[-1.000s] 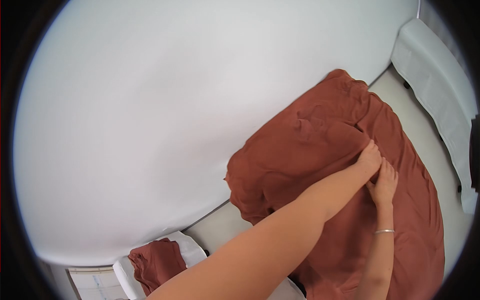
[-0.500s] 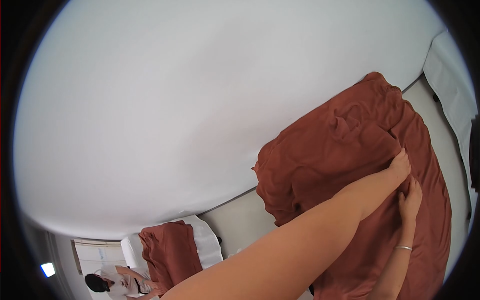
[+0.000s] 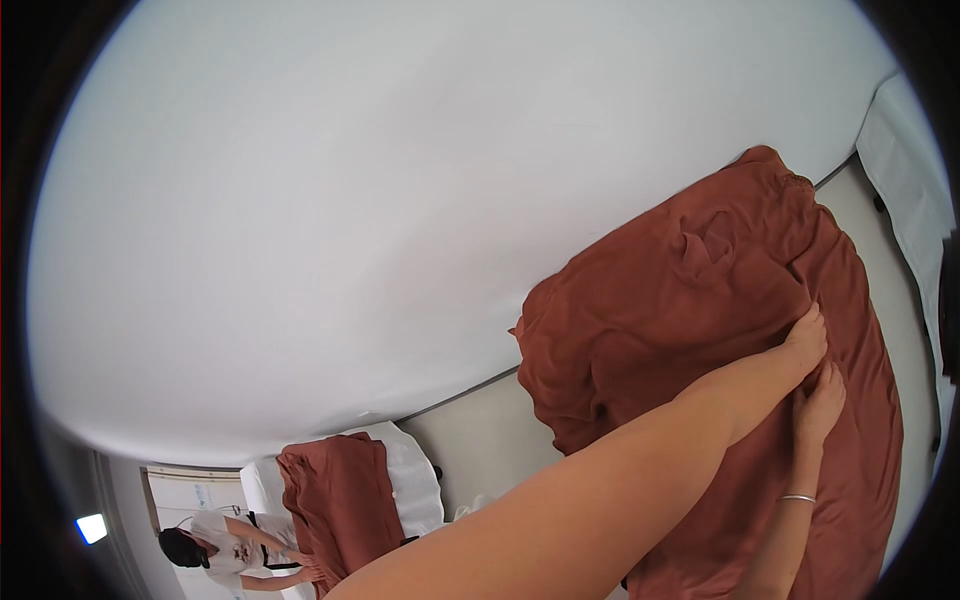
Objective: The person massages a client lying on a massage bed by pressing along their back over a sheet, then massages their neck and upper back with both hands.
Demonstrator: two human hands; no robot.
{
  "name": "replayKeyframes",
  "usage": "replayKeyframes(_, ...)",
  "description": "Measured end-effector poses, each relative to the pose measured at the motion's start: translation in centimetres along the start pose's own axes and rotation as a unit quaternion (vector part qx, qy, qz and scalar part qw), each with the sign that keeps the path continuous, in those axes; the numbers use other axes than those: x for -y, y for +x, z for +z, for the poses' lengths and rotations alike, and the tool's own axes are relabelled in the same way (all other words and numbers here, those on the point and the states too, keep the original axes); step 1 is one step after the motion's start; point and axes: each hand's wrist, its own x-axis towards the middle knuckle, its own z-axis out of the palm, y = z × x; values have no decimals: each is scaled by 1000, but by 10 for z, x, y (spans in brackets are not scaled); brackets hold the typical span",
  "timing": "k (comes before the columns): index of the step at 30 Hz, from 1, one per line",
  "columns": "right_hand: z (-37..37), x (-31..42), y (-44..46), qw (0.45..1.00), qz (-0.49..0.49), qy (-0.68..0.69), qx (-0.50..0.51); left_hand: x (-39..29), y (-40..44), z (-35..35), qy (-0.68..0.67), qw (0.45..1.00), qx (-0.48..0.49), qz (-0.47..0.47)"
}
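Note:
A large reddish-brown cloth lies draped and wrinkled over a surface that it hides. Its kind of article cannot be made out. My left hand, at the end of the long arm crossing from the lower left, is closed on a fold near the cloth's right side. Just below it, my right hand, with a thin bracelet on its wrist, grips the same fold. The hands nearly touch, and some fingertips are hidden in the fabric. A rumpled, raised patch shows farther up the cloth.
A white wall runs behind the cloth. At lower left, another person in a dark cap works at a second reddish-brown cloth on a white-covered table. White sheeting hangs at the right edge, above pale floor.
Both hands stay on the same fold, with my right hand slightly closer to my left. The view has shifted slightly. The other person's arms have moved over the second cloth.

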Motion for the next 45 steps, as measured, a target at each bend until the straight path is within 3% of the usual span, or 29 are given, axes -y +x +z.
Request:
replayKeyframes(5,-17,1,19,999,21,-6,32,-4,3,13,-2,1000,-27,-3)
replayKeyframes(7,-34,0,26,981,119,52,142,-1,-6,8,-76,993,-91,3)
replayKeyframes(10,-28,9,21,986,121,32,111,6,-12,-5,-62,997,-17,34)
replayKeyframes(12,-17,11,18,987,123,14,99,2,-6,2,-51,998,-38,18)
replayKeyframes(14,-4,1,20,999,23,30,6,-1,-2,9,-45,997,-61,5)
replayKeyframes(17,-6,-15,28,988,36,123,83,-1,-4,-2,-19,999,-29,11)
replayKeyframes(21,-22,-1,25,985,90,83,121,2,-9,-13,-83,995,-49,8)
replayKeyframes(24,-9,5,16,995,77,56,36,0,-13,-6,-65,994,-84,14)
replayKeyframes(26,-5,2,19,998,-6,41,-52,-4,-12,1,-50,991,-126,17)
replayKeyframes(30,-15,-12,27,996,-14,90,2,-8,-7,4,-66,991,-116,18)
replayKeyframes(32,-29,-3,30,991,67,54,99,-2,-10,-3,-75,992,-96,21)
replayKeyframes(36,-32,16,28,995,29,97,-26,5,-33,-51,-30,999,2,28)
replayKeyframes(38,-29,17,34,996,35,84,15,15,-44,-57,-47,997,-56,22)
replayKeyframes(43,-70,14,35,991,59,54,109,14,-43,-59,-80,996,9,44)
replayKeyframes(45,-59,18,32,989,107,78,70,21,-45,-56,-133,986,-62,73)
